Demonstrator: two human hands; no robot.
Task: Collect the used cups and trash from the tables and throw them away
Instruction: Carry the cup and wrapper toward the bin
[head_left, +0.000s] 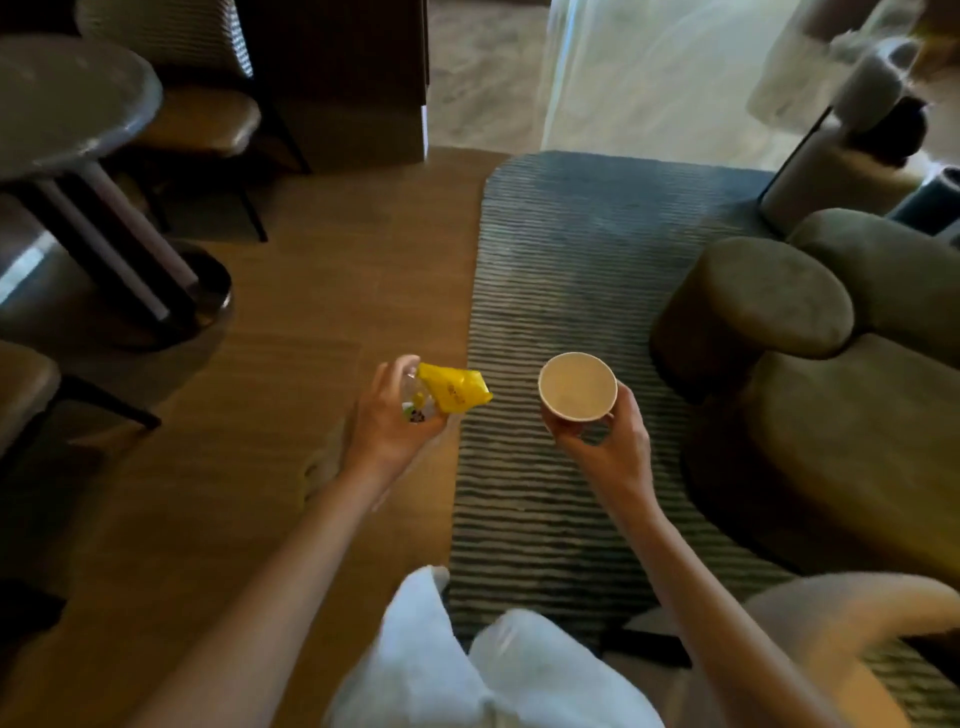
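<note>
My left hand (387, 415) is closed around a crumpled yellow snack wrapper (454, 391), which sticks out to the right of my fingers above the wooden floor. My right hand (602, 441) grips a beige paper cup (577, 385) from below. The cup stands upright with its open mouth toward the camera, and it looks empty inside. Both hands are held out in front of me at about the same height, a short gap apart.
A round grey table (67, 98) on a dark pedestal stands at the upper left with brown chairs (197, 124) around it. A striped grey rug (566, 322) covers the floor ahead. Round olive poufs (753, 306) and sofa sections sit on the right.
</note>
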